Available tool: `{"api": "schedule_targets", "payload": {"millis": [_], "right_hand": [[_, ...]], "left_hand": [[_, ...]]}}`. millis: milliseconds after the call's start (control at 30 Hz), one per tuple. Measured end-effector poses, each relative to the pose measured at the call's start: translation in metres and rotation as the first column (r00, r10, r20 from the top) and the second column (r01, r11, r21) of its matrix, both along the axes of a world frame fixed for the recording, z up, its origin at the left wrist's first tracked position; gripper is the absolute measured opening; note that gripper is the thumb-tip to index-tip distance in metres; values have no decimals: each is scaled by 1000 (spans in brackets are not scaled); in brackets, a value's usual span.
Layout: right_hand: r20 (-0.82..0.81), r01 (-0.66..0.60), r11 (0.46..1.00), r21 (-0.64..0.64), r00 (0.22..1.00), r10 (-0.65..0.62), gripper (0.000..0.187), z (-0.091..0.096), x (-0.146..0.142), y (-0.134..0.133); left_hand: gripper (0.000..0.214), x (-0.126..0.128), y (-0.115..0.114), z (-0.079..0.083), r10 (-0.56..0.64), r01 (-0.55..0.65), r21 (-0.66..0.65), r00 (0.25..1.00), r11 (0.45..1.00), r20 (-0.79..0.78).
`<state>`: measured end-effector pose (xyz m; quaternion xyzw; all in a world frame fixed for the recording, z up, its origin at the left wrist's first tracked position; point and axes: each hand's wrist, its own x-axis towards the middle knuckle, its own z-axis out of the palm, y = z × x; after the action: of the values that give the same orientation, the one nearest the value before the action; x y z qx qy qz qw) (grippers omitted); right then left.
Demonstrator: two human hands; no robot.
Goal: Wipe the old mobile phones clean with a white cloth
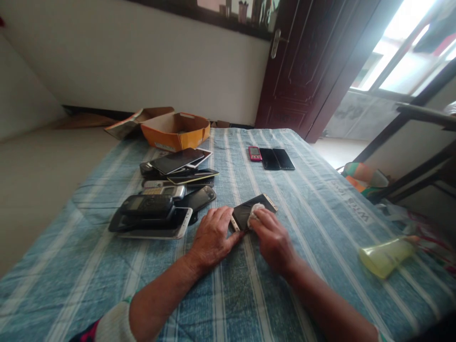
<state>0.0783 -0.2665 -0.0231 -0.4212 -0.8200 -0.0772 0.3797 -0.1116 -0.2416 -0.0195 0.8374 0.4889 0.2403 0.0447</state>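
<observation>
Gripping the near-left end of a gold-edged smartphone (244,210), the left hand (213,239) holds it flat and slanted on the blue-striped tablecloth (313,202). The right hand (272,237) is closed over a crumpled white wad (255,209), which touches the phone's dark screen; whether the wad is cloth or paper, I cannot tell. Just left of the left hand lies a loose heap of phones (167,192): nearest, a black handset (147,206) is stacked above a white-edged smartphone (183,224); behind them come a silver keypad phone (164,191) and, farther back, a large black-screened smartphone (178,160) on top of others. An open orange cardboard box (178,141) stands beyond the heap. Well past the right hand, a pink keypad phone (254,153) and two black smartphones (270,159) form a row. A translucent yellow container (384,257) lies toward the tablecloth's right edge. Beyond are a pale wall (178,57) and a dark red door (299,76).
</observation>
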Motion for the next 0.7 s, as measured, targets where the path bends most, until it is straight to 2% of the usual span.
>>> {"api": "schedule_targets", "payload": {"millis": [67,133,300,400,500,600,700], "right_hand": [[74,-47,999,6,996,47,27,0,-12,-5],[119,-41,999,3,992,40,26,-2,-15,-6],[118,112,994,-10,987,-110,27,-10,12,8],[109,211,975,-63,973,-203,27,-12,30,17],[100,260,960,-104,963,-250,25,-11,36,20],[84,206,977,-50,976,-202,28,-10,25,13],[110,71,997,-11,992,-69,27,-8,5,2]], "left_hand": [[47,0,0,0,7,-7,1,1000,1000,-3],[46,-1,0,-1,5,-5,8,1000,1000,-7],[52,-1,0,-1,-5,5,7,1000,1000,-14],[51,-1,0,0,-2,2,4,1000,1000,-11],[51,0,-1,3,9,-9,-14,1000,1000,-11],[52,1,-3,2,25,-25,-5,1000,1000,6],[52,2,-3,2,60,-60,5,998,998,-4]]}}
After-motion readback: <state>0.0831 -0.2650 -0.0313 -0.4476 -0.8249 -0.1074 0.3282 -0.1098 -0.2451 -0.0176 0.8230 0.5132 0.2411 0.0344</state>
